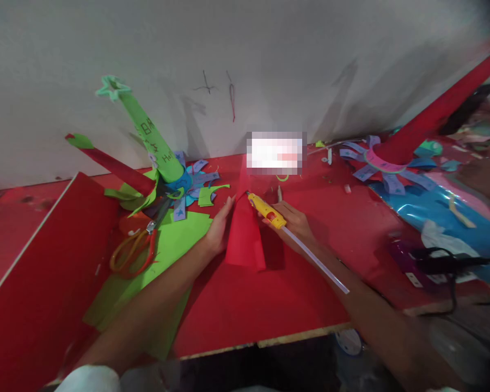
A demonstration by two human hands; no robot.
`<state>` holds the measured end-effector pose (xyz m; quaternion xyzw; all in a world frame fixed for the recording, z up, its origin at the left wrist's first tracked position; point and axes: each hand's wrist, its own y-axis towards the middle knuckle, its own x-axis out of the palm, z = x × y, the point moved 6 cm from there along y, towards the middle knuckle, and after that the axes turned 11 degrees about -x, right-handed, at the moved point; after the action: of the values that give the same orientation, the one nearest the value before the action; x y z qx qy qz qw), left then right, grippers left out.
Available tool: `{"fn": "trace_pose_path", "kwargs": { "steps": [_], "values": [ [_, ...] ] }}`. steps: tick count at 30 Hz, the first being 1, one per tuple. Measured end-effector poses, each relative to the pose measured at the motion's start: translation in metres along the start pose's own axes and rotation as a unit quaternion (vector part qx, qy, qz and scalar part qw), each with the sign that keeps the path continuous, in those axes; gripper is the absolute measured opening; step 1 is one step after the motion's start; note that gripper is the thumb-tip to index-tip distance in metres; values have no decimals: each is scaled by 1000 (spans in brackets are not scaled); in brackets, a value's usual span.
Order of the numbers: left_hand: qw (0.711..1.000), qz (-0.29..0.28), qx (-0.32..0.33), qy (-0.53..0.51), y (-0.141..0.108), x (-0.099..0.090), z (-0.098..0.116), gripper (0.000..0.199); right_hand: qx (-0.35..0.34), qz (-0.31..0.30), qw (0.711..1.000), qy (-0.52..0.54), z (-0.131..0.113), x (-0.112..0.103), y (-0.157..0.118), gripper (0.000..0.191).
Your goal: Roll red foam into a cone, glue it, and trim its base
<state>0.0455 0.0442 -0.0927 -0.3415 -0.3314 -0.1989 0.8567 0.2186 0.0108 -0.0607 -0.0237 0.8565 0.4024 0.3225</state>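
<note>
A red paper cone lies on the red table, its wide end toward me. My left hand rests along the cone's left side, closed against the paper. In my right hand is a yellow glue gun, its tip at the cone's right edge near the middle. A clear glue stick sticks out of the back of the gun. Part of my right hand's fingers is hidden behind the gun.
Green sheets and orange-handled scissors lie at the left, beside a red board. Decorated green and red cones stand at either side. Blue packaging and a black cable are right; a person's arm shows there.
</note>
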Motion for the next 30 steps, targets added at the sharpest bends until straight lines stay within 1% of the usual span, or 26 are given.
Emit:
{"fn": "trace_pose_path", "kwargs": {
  "steps": [3, 8, 11, 16, 20, 25, 30],
  "values": [
    [999, -7, -27, 21, 2, -5, -2, 54, 2, 5, 1000, 2, 2, 1, -1, 27],
    [999, -12, -5, 39, 3, -6, -1, 45, -3, -15, 1000, 11, 3, 3, -2, 25],
    [999, -6, -15, 36, 3, -4, -3, 48, -10, -17, 1000, 18, 2, 4, -1, 24],
    [999, -6, -1, 34, 3, -2, -2, 52, -10, -16, 1000, -9, 5, 4, -3, 27],
    [999, 9, 9, 35, 3, -4, 0, 51, -12, -25, 999, -27, 4, 4, -3, 32],
    [999, -1, 5, 41, 4, -3, -1, 52, -18, -32, 999, -35, -3, 3, 0, 35],
    [999, 10, 15, 44, 4, -5, -1, 49, -13, -38, 998, -40, -3, 5, 0, 36]
  ]
}}
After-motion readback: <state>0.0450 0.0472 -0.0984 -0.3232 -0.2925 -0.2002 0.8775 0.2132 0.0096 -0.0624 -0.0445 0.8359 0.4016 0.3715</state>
